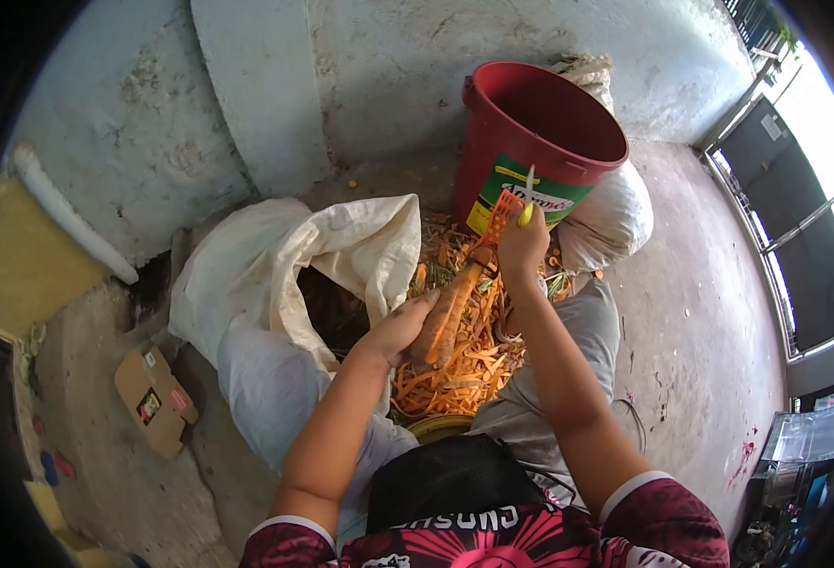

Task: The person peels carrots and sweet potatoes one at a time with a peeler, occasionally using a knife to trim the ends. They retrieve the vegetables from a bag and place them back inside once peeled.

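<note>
My left hand (pixel 403 328) is wrapped round the thick end of a large carrot (pixel 452 317), part of it peeled bright orange. In my right hand (pixel 523 248) is an orange peeler (pixel 502 214), its head against the upper end of the carrot. The same hand also grips a small knife (pixel 528 204) with a yellow handle, blade pointing up. Below both hands lies a heap of carrot peelings (pixel 469 379) between my legs. A yellow rim (pixel 440 423) shows under the near side of the heap.
An open white sack (pixel 379 232) stands beside my left leg. Beyond the peelings is a deep red bucket (pixel 530 142), with a filled sack (pixel 615 222) behind it. A flattened cardboard piece (pixel 152 402) lies on the floor at left. The wall (pixel 388 76) runs behind.
</note>
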`<state>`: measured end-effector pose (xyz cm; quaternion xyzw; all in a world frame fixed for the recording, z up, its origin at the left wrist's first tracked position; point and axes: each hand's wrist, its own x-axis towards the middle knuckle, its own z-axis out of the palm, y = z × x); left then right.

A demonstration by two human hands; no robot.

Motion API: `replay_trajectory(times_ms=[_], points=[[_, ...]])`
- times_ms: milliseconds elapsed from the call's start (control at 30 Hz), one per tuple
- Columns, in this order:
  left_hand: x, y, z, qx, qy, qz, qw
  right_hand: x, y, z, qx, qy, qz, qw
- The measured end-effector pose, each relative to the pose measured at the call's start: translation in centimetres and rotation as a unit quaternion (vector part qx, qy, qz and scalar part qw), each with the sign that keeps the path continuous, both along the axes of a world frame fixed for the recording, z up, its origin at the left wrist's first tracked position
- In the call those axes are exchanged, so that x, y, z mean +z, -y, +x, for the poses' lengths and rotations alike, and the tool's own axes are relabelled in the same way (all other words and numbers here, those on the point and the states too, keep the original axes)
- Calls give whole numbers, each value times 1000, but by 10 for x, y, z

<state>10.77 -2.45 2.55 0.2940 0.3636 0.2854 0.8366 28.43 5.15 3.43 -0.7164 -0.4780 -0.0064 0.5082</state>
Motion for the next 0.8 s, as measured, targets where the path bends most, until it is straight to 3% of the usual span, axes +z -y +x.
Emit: replay_trajectory(times_ms=[67,200,233,367,500,533,633,667,800], points=[[4,1,4,6,10,-4,1000,-21,-22,19,-1,-37,18,999],[3,4,-2,-7,-51,42,998,-7,-28,45,-54,-117,14,992],[10,7,-3,9,-49,44,998,-15,-35,56,-107,-57,-26,992],[-16,-9,-8,26,45,-36,998,-32,-35,66,-30,-93,55,994],[-22,-15,-2,75,77,-82,991,-29,-11,24,88,-290,26,952],[-25,-17,0,90,87,-85,989,-14,5,5,90,-251,-22,963],[-36,-21,0,76,107,-101,986,-3,36,-44,184,-303,7,935],[-36,-21,0,65,126,-109,984,-5,41,-49,200,-237,-9,951],[-34,-18,0,67,154,-115,979,7,64,-73,217,-201,6,955]])
